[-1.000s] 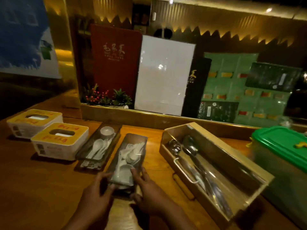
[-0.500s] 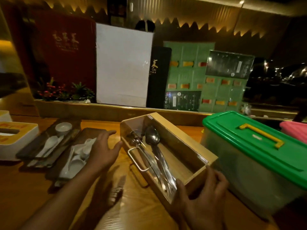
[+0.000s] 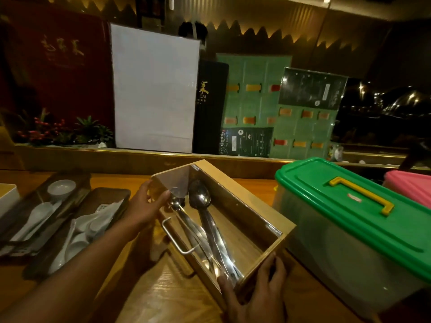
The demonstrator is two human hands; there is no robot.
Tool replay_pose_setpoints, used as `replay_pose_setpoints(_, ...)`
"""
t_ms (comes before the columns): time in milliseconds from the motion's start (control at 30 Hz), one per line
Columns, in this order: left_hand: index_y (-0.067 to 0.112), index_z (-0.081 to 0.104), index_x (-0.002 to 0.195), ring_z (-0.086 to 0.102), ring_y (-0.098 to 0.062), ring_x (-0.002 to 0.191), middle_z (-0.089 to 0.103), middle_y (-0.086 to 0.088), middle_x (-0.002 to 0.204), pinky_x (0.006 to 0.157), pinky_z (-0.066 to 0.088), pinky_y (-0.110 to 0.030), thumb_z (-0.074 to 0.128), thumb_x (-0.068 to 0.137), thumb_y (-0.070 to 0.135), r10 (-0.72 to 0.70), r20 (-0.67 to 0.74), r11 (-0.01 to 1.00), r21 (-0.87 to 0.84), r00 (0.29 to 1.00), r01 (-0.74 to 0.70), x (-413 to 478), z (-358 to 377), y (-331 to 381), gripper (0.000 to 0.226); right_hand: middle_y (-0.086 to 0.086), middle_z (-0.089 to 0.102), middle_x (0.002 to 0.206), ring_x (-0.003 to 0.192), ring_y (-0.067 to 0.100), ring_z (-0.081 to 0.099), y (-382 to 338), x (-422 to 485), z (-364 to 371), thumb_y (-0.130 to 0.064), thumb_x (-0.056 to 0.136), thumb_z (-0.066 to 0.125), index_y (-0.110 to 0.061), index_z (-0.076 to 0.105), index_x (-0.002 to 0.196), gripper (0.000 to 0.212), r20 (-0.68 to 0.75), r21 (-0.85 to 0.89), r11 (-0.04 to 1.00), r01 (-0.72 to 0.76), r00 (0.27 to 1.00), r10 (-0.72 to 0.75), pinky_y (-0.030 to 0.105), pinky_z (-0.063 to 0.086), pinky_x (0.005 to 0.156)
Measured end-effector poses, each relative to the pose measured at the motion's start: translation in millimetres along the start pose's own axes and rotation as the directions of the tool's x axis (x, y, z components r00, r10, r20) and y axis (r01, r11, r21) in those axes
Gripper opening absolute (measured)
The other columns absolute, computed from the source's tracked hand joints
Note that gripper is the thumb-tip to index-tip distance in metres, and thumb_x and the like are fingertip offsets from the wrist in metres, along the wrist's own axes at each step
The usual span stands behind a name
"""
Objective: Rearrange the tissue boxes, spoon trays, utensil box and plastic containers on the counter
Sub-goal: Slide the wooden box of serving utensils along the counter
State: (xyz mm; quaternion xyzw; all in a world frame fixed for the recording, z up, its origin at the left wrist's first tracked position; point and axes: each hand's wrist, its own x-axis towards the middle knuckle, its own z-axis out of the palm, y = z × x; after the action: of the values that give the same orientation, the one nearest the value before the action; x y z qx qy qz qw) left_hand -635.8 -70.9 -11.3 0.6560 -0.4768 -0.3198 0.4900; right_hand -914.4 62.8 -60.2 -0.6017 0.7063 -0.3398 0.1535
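Two hands, left hand (image 3: 142,206) and right hand (image 3: 256,292), grip opposite ends of the open wooden utensil box (image 3: 245,206).

Tissue box (image 3: 8,194), perhaps, cut off at left.

Black menu (image 3: 211,106): gold Chinese character above "CAI", smaller print below illegible; red menu (image 3: 58,66): gold calligraphy, three characters, unreadable; dark card (image 3: 246,142) and black sheet (image 3: 312,88) on green board: print too small to read
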Motion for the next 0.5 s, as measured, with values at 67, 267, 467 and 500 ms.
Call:
replay_pose_setpoints(67, 0.033, 0.028, 0.155, 0.043, -0.033, 0.139, 0.04, -0.008, 0.158, 0.096, 0.047, -0.048, 0.07, 0.082, 0.056, -0.007, -0.008, 1.0, -0.012, 1.0, 0.007, 15, -2, 1, 0.088, -0.006, -0.01, 0.158, 0.145, 0.035, 0.019, -1, 9, 3, -0.105, 0.045, 0.029, -0.023, -0.005, 0.154, 0.141, 0.029, 0.003, 1.0, -0.005, 1.0, 0.005, 0.053, 0.036, 0.111)
replay_pose_setpoints(267, 0.026, 0.025, 0.157, 0.044, -0.035, 0.138, 0.041, -0.009, 0.157, 0.101, 0.044, -0.049, 0.072, 0.086, 0.046, -0.026, -0.041, 0.999, 0.021, 0.999, 0.027, 54, -7, 1, 0.088, -0.016, -0.033, 0.153, 0.149, 0.024, 0.006, -13, 35, 16, -0.106, 0.041, 0.026, -0.043, -0.038, 0.136, 0.131, 0.08, 0.072, 0.997, -0.034, 0.996, 0.028, 0.045, 0.027, 0.117)
replay_pose_setpoints(467, 0.028, 0.024, 0.158, 0.042, -0.035, 0.139, 0.039, -0.012, 0.158, 0.106, 0.043, -0.049, 0.079, 0.081, 0.042, -0.069, -0.06, 0.997, 0.015, 0.996, 0.07, 84, -18, -2, 0.096, -0.019, -0.032, 0.155, 0.149, 0.017, 0.0, -23, 67, 19, -0.088, 0.062, 0.055, -0.04, -0.029, 0.143, 0.127, 0.159, 0.13, 0.991, -0.023, 0.987, 0.002, 0.04, 0.019, 0.12)
replay_pose_setpoints(500, 0.028, 0.023, 0.158, 0.042, -0.035, 0.14, 0.039, -0.012, 0.158, 0.107, 0.043, -0.05, 0.081, 0.078, 0.042, -0.076, -0.05, 0.997, 0.015, 0.996, 0.077, 86, -20, -2, 0.099, -0.018, -0.032, 0.156, 0.149, 0.016, -0.001, -22, 73, 16, -0.087, 0.063, 0.057, -0.038, -0.026, 0.146, 0.127, 0.176, 0.126, 0.992, -0.018, 0.984, -0.004, 0.04, 0.018, 0.12)
